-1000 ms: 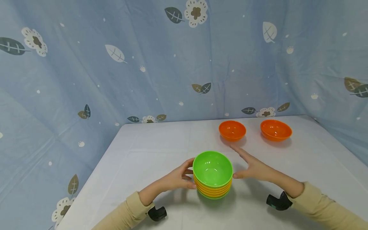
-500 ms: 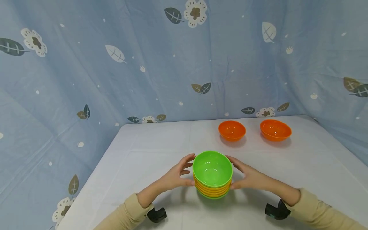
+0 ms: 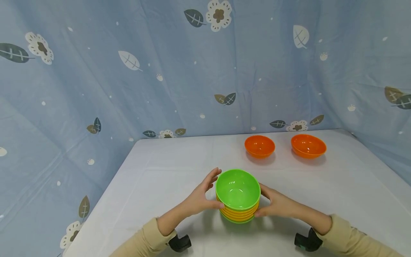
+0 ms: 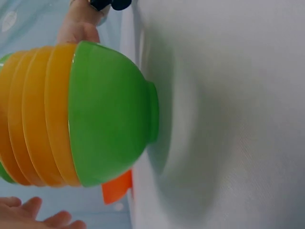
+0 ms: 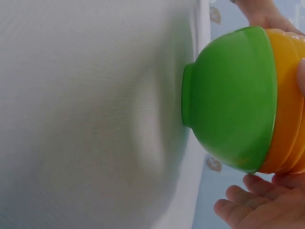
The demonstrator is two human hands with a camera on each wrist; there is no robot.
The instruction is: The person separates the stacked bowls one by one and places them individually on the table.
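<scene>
Bowl stack (image 3: 238, 194) between hands (image 3: 199, 200) (image 3: 279, 204), table edge (image 3: 208, 137) beyond

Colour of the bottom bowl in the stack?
Green; the bottom bowl shows best in the left wrist view.

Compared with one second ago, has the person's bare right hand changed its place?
Yes. Judged in the head view against the leftmost glossy, round orange bowl, the bare right hand has moved toward the person, leaving a wider gap.
</scene>
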